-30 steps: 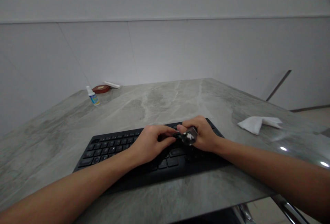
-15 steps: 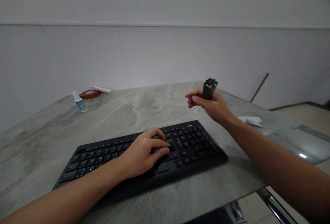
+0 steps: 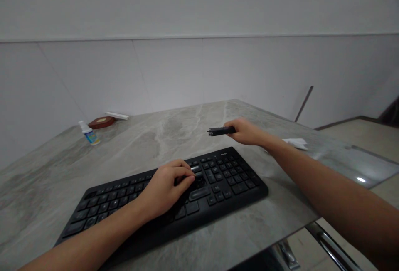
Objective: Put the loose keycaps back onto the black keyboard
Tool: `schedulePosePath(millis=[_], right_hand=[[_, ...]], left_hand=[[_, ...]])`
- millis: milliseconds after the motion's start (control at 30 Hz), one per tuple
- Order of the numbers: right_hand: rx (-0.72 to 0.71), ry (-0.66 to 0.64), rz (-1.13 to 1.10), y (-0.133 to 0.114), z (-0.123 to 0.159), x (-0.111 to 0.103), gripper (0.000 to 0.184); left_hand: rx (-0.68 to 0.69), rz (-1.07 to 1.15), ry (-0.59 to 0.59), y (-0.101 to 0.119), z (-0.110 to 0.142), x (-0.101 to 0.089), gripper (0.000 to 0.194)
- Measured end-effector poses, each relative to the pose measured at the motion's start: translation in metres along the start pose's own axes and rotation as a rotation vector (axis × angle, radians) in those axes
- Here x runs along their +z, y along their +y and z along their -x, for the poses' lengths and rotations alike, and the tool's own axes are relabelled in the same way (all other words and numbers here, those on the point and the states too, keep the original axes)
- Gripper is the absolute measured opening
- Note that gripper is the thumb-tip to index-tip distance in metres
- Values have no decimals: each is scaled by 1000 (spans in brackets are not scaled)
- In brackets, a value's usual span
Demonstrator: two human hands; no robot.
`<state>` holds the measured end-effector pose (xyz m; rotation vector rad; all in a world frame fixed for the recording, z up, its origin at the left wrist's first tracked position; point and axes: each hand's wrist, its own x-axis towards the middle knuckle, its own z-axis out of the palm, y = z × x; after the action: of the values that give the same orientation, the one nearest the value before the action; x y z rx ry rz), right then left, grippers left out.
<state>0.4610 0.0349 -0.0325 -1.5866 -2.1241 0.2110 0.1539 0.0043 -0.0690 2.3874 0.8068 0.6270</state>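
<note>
A black keyboard [image 3: 218, 210] lies at an angle on the grey marble-patterned table. My left hand [image 3: 170, 183] rests over its middle keys, thumb and forefinger pinched together; what they hold, if anything, is hidden. Just beyond the fingertips are a shiny key and a dark gap among the keys. Raised above the table behind the keyboard's right part, my right hand [image 3: 245, 131] is closed around a black bar-shaped tool [image 3: 220, 131]. The tool points left, roughly level, and its other end is hidden by the hand.
A small white spray bottle [image 3: 89, 134] with a blue label stands at the left. Behind it lie a reddish-brown flat box [image 3: 102, 122] and a white strip [image 3: 117, 115] by the wall. Crumpled white tissue [image 3: 296, 143] sits beyond my right forearm, near the table's right side.
My hands have come apart: the right lifted away from the keyboard with the tool and turned it from upright to level. My left hand stayed on the keys, its fingers drawing together.
</note>
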Motion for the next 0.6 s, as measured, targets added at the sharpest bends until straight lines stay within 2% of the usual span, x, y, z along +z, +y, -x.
schedulePosePath(millis=[233,367,467,600], right_hand=[[-204,-68,-98,-26,11,14,31],[-408,-108,-214,-41,19,22,38],[-515,-133,-283,-46,24,26,36],[-571,-235,-369,-47,28,26,29]], left_hand=[[-24,54,33,0,0,-2,19],[5,16,63,-1,1,1,19],[132,-45,102,-3,4,6,15],[295,-128,107,-5,8,12,15]])
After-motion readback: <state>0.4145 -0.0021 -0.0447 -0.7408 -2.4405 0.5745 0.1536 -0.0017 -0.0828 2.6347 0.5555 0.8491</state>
